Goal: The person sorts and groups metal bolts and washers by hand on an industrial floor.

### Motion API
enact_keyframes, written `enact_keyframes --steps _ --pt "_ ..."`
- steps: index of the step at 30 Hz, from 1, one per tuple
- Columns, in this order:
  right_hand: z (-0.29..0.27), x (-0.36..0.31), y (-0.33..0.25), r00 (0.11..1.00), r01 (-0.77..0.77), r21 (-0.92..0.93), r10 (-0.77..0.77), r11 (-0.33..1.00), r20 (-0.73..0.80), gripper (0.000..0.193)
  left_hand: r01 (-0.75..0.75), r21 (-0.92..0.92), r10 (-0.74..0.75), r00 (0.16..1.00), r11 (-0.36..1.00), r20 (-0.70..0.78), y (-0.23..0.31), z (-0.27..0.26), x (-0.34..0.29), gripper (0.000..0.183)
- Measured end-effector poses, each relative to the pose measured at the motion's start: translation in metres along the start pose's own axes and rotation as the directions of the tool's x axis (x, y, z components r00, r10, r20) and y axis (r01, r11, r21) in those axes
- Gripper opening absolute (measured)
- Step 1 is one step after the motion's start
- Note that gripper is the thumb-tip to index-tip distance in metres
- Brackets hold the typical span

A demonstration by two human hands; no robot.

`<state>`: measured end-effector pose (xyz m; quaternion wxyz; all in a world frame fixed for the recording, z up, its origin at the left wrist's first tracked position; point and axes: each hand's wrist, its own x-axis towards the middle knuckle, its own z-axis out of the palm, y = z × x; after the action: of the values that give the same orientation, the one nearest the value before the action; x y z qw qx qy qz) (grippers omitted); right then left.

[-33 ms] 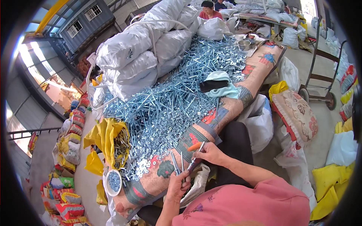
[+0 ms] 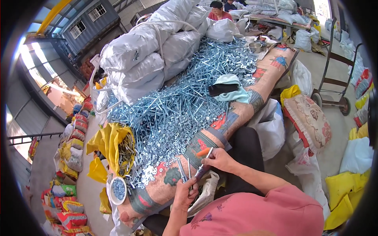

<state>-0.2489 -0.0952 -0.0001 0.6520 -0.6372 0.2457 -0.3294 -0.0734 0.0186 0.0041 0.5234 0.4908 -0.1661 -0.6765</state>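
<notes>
Above the patterned cloth [image 2: 157, 192], metal rods [image 2: 182, 171] project from the left hand [image 2: 186, 192], whose fingers clasp them; their long axes point away from the person, toward the loose washers [image 2: 167, 143]. Adjacent, the right hand [image 2: 217, 159] grips a slanted rod [image 2: 210, 152]. Bolts [image 2: 189, 88] lie heaped beyond.

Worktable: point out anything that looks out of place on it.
A dark, flat object and a pale blue cloth lie at the right edge of the metal parts heap; neither looks like hardware, so both seem misplaced.
</notes>
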Motion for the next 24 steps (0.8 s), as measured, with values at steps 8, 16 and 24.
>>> enact_keyframes --steps 8,16,24 --pt "0.012 0.01 0.011 0.995 -0.025 0.022 0.023 0.999 0.101 0.035 -0.057 -0.002 0.057 0.998 0.998 -0.032 0.003 -0.012 -0.003 0.012" --pt "0.027 0.021 0.009 0.988 -0.002 -0.086 0.015 0.996 0.151 0.034 -0.043 -0.126 0.046 0.999 0.991 0.019 0.002 -0.037 -0.013 0.012" --pt "0.047 0.012 -0.008 0.991 -0.003 0.072 -0.007 0.997 0.13 0.034 -0.119 -0.148 0.129 0.99 0.982 0.064 -0.001 -0.04 -0.028 0.012"
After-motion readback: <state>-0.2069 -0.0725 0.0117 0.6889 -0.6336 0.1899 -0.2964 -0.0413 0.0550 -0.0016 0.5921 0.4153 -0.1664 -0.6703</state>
